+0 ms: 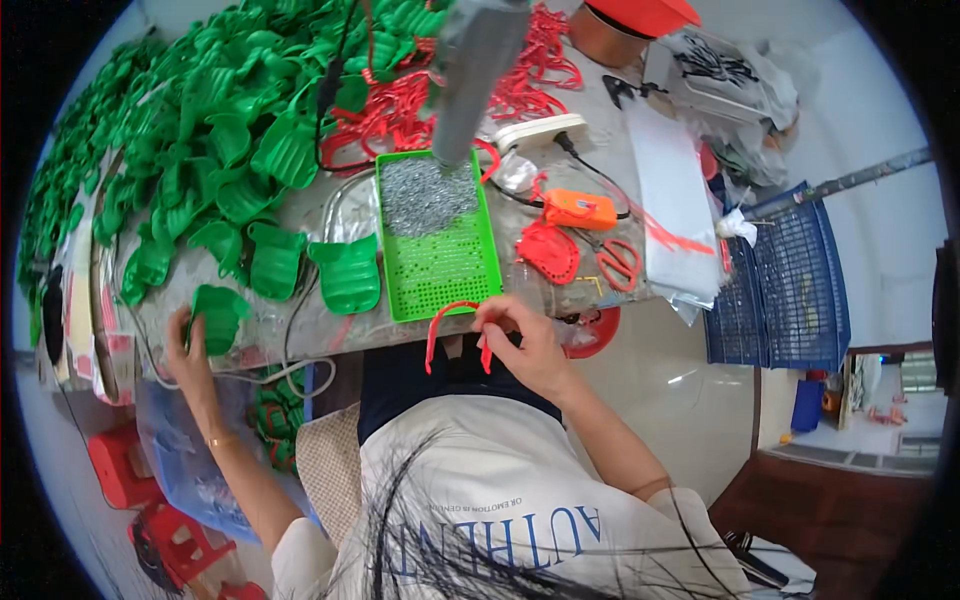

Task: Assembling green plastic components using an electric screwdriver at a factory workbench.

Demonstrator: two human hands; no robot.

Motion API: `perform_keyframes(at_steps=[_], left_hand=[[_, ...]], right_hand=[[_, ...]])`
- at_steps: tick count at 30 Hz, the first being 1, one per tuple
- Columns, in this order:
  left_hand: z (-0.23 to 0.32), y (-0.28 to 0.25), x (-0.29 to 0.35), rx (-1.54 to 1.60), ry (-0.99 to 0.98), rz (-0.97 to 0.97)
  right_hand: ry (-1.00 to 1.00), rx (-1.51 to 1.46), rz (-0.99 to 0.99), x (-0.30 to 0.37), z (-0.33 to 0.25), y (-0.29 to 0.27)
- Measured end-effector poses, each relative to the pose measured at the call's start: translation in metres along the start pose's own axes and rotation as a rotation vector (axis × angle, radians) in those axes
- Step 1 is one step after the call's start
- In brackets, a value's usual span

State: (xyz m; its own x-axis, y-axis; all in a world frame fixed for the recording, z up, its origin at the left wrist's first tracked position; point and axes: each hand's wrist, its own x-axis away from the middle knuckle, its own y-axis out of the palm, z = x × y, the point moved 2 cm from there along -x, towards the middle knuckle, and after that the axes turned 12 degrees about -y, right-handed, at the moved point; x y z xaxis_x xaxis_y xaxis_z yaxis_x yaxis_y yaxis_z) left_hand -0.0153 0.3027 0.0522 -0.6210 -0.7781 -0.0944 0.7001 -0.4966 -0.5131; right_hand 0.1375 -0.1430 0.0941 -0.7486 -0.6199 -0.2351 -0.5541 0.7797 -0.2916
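Observation:
My left hand (187,355) is at the table's front edge on the left, with thumb and fingers closed on the near left edge of a ribbed green plastic piece (222,318). Several like it lie close by, among them one green piece (347,274) beside the tray. In front of my body, my right hand (525,345) pinches one end of a thin red U-shaped plastic handle (432,335), whose bend points away from me. Just beyond that handle stands a bright green perforated tray (440,290) with small silvery metal parts (425,195) heaped in its far half.
Green pieces (250,85) pile high at the far left, with red handles (400,115) behind the tray. A grey post (480,70) rises there. To the right lie a power strip (540,130), an orange box (580,210) and red scissors (618,262). Blue crates (780,290) stand beyond.

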Motion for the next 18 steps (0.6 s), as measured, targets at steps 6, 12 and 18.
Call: perform_keyframes(at_steps=[6,12,18], left_hand=[[0.123,0.005,0.08,0.148,-0.099,-0.136],[0.173,0.122,0.147,0.155,0.091,-0.879],[0.179,0.159,0.159,0.36,-0.164,-0.956]], right_hand=[[0.104,-0.402,0.143,-0.003,-0.037,-0.013],[0.165,-0.326,-0.098,-0.014,-0.05,-0.001],[-0.103,0.077,0.007,-0.018,-0.051,-0.008]])
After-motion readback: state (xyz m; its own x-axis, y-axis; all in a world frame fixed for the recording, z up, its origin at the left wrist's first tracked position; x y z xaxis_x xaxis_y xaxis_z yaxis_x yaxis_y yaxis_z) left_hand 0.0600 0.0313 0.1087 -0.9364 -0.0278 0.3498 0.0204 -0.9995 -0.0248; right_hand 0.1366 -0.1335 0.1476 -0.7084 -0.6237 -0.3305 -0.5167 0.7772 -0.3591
